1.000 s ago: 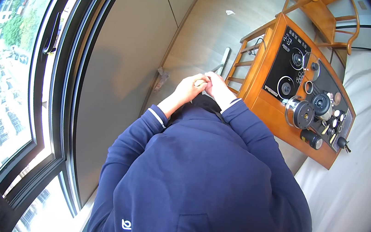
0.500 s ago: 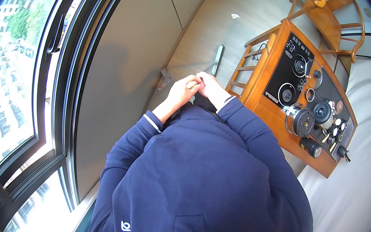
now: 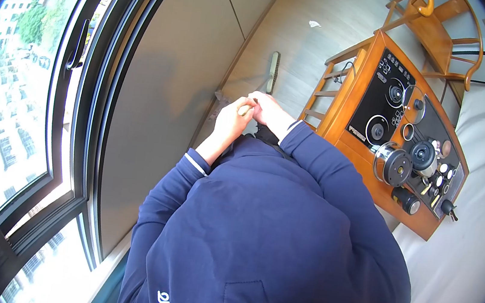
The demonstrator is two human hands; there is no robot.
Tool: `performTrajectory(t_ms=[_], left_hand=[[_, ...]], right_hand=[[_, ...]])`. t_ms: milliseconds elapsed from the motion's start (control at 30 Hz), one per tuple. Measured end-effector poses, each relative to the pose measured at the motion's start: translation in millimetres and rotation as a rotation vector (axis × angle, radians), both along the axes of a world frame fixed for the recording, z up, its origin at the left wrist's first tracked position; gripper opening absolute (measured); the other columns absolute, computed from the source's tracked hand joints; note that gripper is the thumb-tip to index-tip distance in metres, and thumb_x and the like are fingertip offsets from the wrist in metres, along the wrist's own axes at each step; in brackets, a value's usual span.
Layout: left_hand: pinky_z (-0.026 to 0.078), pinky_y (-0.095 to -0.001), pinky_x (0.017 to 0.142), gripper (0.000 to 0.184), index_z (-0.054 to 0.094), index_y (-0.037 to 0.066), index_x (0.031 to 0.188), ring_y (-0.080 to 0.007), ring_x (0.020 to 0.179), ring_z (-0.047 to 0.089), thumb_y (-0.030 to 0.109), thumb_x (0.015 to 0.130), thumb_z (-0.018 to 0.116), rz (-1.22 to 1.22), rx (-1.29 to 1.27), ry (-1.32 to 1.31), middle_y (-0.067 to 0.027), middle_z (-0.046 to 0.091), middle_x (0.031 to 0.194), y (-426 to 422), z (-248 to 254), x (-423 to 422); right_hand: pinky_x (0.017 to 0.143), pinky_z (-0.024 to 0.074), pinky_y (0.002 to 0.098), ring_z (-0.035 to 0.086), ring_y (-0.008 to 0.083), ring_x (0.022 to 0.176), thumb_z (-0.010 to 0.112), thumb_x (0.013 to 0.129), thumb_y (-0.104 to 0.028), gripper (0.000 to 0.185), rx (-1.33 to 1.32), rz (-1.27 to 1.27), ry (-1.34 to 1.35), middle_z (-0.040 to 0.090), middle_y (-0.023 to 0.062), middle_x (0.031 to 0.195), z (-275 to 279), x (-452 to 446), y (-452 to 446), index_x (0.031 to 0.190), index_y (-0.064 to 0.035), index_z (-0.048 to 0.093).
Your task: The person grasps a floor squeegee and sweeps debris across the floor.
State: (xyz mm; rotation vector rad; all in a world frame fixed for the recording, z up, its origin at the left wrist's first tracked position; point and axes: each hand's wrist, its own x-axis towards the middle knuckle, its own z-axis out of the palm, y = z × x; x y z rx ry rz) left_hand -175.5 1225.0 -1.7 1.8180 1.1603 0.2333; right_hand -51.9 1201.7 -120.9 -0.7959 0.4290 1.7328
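Evidently, your left hand (image 3: pixel 229 123) and right hand (image 3: pixel 271 112) clench their fingers around the pole (image 3: pixel 264 83), presumably steadying its long head (image 3: pixel 273 70) against the floor (image 3: pixel 301 56).

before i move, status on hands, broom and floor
left hand and right hand on handle, broom head on floor, white scrap ahead, table right

The left hand (image 3: pixel 230 121) and right hand (image 3: pixel 269 110) were closed together around a pale handle (image 3: pixel 244 110); beyond them, a long, narrow floor-tool head (image 3: pixel 273 72) lay on the floor (image 3: pixel 295 46), and a wooden worktop (image 3: pixel 357 167) carried a black cooktop (image 3: pixel 375 102).
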Motion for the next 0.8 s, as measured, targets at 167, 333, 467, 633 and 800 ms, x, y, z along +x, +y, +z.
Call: performTrajectory(t_ms=[167,333,467,633,800], left_hand=[[0.049,-0.0318,0.071,0.016,0.062,0.012,0.096,-0.0269,0.08,0.064,0.019,0.082,0.061,-0.003,0.05,0.026,-0.0108,0.065,0.088,3,6,3],[0.049,-0.0347,0.067,0.015,0.06,0.014,0.094,-0.0304,0.075,0.063,0.023,0.083,0.06,-0.041,0.134,0.09,-0.0126,0.064,0.082,5,8,9],[0.049,-0.0359,0.064,0.015,0.059,0.015,0.094,-0.031,0.073,0.062,0.026,0.083,0.06,-0.069,0.162,0.095,-0.0134,0.063,0.08,6,9,19],[0.048,-0.0369,0.065,0.015,0.059,0.016,0.095,-0.0313,0.073,0.062,0.026,0.084,0.06,-0.13,0.196,0.106,-0.0133,0.064,0.08,9,16,37],[0.048,-0.0369,0.066,0.015,0.059,0.015,0.095,-0.0317,0.076,0.062,0.025,0.084,0.059,-0.182,0.168,0.081,-0.0134,0.064,0.083,12,26,53]], right_hand=[[0.067,0.0488,0.0349,0.058,0.0234,0.074,0.054,0.077,0.002,0.004,0.025,0.015,0.032,0.056,0.0122,0.077,-8,0,5,0.079,0.0007,0.051],[0.058,0.0462,0.0324,0.055,0.0199,0.065,0.053,0.078,0.0,0.008,-0.081,-0.009,-0.048,0.053,0.0083,0.068,16,0,13,0.071,-0.0032,0.049],[0.058,0.0465,0.0319,0.056,0.0198,0.067,0.054,0.077,-0.001,0.006,0.024,-0.003,0.002,0.054,0.0091,0.071,2,7,13,0.073,-0.0027,0.05],[0.057,0.0466,0.0318,0.055,0.0195,0.066,0.054,0.076,-0.003,0.005,-0.074,-0.016,-0.003,0.053,0.0085,0.071,27,22,15,0.074,-0.0033,0.05],[0.064,0.0486,0.0331,0.057,0.0205,0.07,0.055,0.08,-0.009,0.008,0.067,-0.043,-0.014,0.055,0.0096,0.075,23,41,6,0.076,-0.0037,0.05]])
